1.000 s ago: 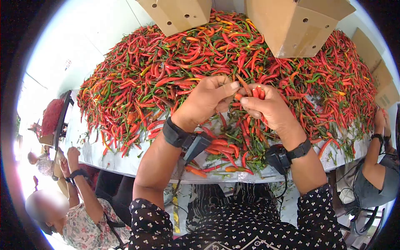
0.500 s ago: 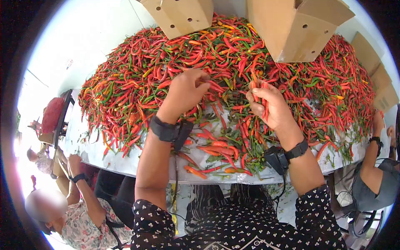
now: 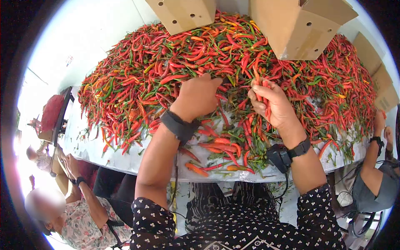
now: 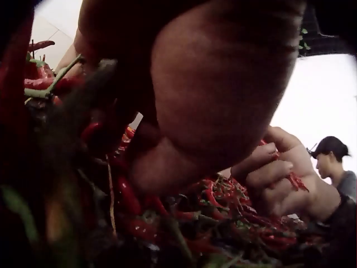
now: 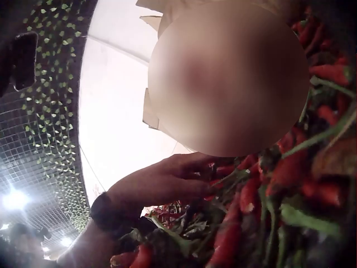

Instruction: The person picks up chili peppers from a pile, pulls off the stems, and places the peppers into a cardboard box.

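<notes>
A broad heap of red chili peppers, mixed with green and orange ones, covers the table. My left hand reaches palm down into the heap's near side, its fingertips among the peppers. In the right wrist view the left hand comes in from the left, fingers stretched toward the chilies; I cannot tell whether they pinch one. My right hand, raised over the heap to the right, grips several red chili peppers, which stick out past its thumb and fingers. That right hand also shows beyond the left hand in the left wrist view.
Two cardboard boxes stand at the heap's back. Loose chilies and green stems lie by the white table's near edge. A person in a floral shirt is at the left, another in grey at the right.
At first both hands met over the heap at some chilies. The left hand then drew away leftward and has now dipped into the heap; the right hand keeps its chilies, slightly further right.
</notes>
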A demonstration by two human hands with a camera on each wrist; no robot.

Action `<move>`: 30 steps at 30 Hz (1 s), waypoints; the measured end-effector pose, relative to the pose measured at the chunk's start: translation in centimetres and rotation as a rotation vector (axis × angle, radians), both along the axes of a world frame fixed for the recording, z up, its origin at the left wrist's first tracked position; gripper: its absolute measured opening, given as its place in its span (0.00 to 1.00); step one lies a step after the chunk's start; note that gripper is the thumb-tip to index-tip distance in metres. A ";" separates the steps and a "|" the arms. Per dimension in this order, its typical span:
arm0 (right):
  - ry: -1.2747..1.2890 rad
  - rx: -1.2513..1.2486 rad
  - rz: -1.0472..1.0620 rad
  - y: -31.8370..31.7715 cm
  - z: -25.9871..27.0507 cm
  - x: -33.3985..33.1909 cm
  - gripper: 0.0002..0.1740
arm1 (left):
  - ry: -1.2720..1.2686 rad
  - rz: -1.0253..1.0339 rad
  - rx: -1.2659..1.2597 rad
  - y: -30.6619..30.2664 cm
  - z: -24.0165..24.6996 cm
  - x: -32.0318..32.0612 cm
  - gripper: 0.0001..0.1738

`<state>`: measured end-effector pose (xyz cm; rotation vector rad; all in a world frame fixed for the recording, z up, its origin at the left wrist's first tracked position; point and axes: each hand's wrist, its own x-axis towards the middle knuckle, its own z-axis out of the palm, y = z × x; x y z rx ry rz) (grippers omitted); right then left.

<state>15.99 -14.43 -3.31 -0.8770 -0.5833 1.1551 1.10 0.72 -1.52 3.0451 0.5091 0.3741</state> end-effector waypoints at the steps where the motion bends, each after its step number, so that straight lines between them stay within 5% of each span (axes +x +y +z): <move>1: -0.003 0.002 0.004 0.1 0.0 0.0 0.05 | 0.052 0.022 0.021 0.0 0.0 0.1 0.20; 5: -0.005 -0.006 0.011 0.1 -0.1 0.0 0.06 | 0.010 -0.007 0.022 0.5 -0.6 -0.1 0.17; 7: 0.003 -0.006 -0.004 0.0 0.0 -0.1 0.06 | -0.221 -0.196 -0.078 1.1 -0.4 -0.3 0.16; 11: -0.032 -0.011 0.019 0.0 0.0 -0.2 0.07 | -0.281 -0.141 -0.307 0.3 0.7 -0.1 0.15; 13: -0.041 -0.011 0.028 0.0 0.1 -0.2 0.07 | -0.284 -0.263 -0.787 0.2 0.7 0.4 0.16; 14: -0.054 -0.016 0.022 0.0 0.1 -0.2 0.08 | -0.284 -0.262 -0.787 -0.1 0.7 0.5 0.16; 16: -0.067 -0.021 0.014 -0.1 0.3 -0.4 0.08 | -0.272 -0.258 -1.176 -1.0 0.8 0.5 0.17; 28: -0.115 -0.071 0.045 0.0 0.4 -1.2 0.09 | -0.155 -0.463 -1.377 -2.1 1.2 0.8 0.21; 30: -0.118 -0.071 -0.045 0.0 0.5 -1.3 0.07 | -0.182 -0.369 -1.313 -2.4 1.3 0.6 0.20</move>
